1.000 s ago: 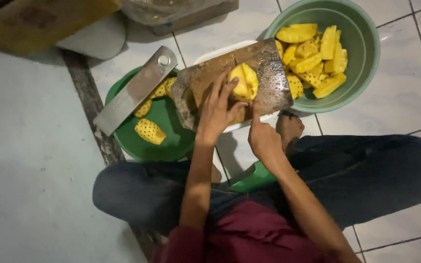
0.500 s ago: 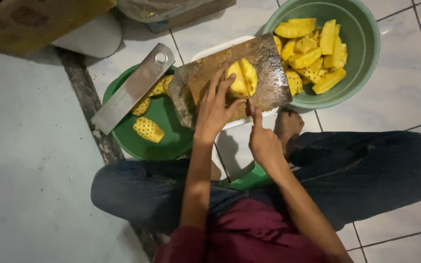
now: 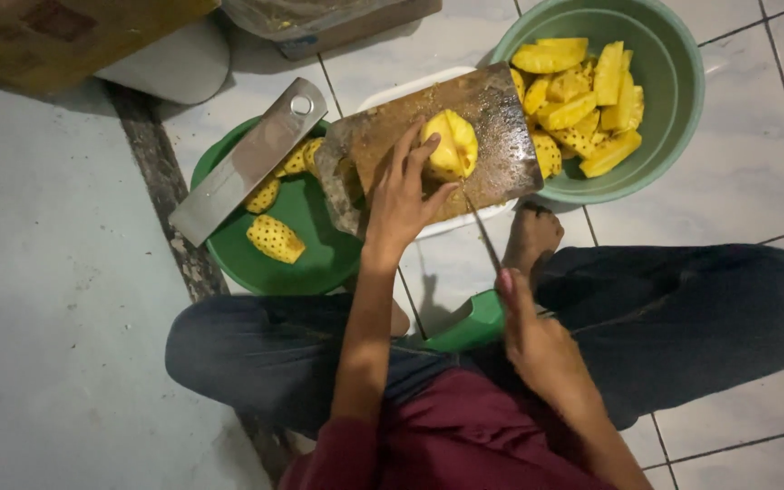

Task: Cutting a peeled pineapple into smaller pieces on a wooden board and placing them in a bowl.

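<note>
The left hand (image 3: 401, 195) rests spread on a peeled pineapple (image 3: 449, 145), steadying it on the wet cutting board (image 3: 491, 118). The right hand (image 3: 537, 340), at five o'clock from the fruit, is clenched around a thin knife (image 3: 481, 227) whose blade points up toward the pineapple. A green bowl (image 3: 682, 109) of pineapple chunks sits at two o'clock; a cleaver (image 3: 247, 163) lies across a green plate (image 3: 310, 249) at nine.
</note>
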